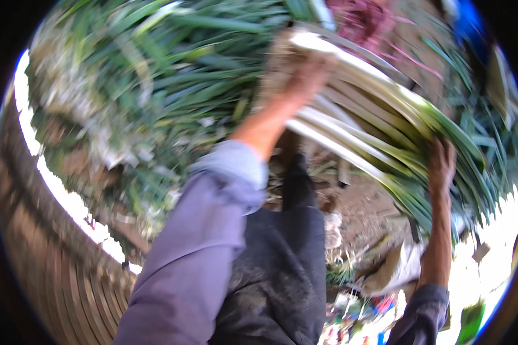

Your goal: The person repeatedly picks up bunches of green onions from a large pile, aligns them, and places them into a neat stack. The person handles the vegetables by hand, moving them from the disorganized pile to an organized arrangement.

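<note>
A thick bundle of leeks or large green onions (pixel 362 112) lies slantwise before me, white stalks at the upper left and green leaves at the lower right. My left hand (pixel 313 73) grips the white stalks close to the blurred root ends (pixel 276 64). Around the green leaves near the other end, my right hand (pixel 442 164) has its fingers curled on the bundle's near side. Blur hides the exact grip of the left fingers. Dark bars of some support (pixel 414 230) show at the bundle's edges.
A large heap of leeks (pixel 207 73) spreads at the upper left. Pink twine (pixel 367 21) lies beyond the bundle. Loose trimmings (pixel 108 142) cover the left ground. A whitish sack (pixel 393 269) lies at lower right, above bare soil (pixel 362 207). Corrugated sheeting (pixel 77 293) stands at lower left.
</note>
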Tool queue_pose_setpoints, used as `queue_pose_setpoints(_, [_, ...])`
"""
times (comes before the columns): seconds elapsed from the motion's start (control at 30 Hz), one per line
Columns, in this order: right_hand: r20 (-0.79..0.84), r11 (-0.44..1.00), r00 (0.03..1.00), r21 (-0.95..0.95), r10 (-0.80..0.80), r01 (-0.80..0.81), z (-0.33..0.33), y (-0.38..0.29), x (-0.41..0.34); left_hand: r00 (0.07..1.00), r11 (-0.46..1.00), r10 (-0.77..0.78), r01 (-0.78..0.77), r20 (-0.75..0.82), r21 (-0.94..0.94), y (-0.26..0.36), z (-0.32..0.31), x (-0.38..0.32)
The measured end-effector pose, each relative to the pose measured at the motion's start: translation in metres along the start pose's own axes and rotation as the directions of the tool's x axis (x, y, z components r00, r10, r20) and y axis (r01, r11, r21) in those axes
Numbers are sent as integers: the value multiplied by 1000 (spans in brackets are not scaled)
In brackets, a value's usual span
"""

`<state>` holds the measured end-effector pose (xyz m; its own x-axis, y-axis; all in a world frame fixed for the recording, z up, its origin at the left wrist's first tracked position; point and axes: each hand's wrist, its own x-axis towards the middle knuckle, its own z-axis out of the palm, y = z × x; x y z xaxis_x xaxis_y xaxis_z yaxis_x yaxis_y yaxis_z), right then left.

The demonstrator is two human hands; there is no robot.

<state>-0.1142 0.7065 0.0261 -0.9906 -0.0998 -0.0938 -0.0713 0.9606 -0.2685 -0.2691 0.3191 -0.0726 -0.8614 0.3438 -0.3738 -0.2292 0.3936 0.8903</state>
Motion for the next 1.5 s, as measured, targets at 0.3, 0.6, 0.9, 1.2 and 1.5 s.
queue_pose_setpoints(0.3, [-114,982,991,181,76,-55,-17,-97,6,992,974,-6,34,-125,222,32,-45,-111])
queue_pose_setpoints(0.6, [634,894,752,425,-181,-143,1,-337,-35,728,924,-217,368,-651,103,-123,-247,-289])
queue_pose_setpoints(0.9, [767,807,634,310,100,-502,81,-528,-87,387,620,-494,784,-779,-4,-247,-544,-378])
queue_pose_setpoints(1.2, [878,710,475,297,60,-639,147,-724,-78,316,484,-618,874,-720,-31,-331,-614,-356])
queue_pose_setpoints(1.5, [819,675,568,376,79,-635,173,-794,-50,768,748,-249,539,-590,386,-338,-704,-428])
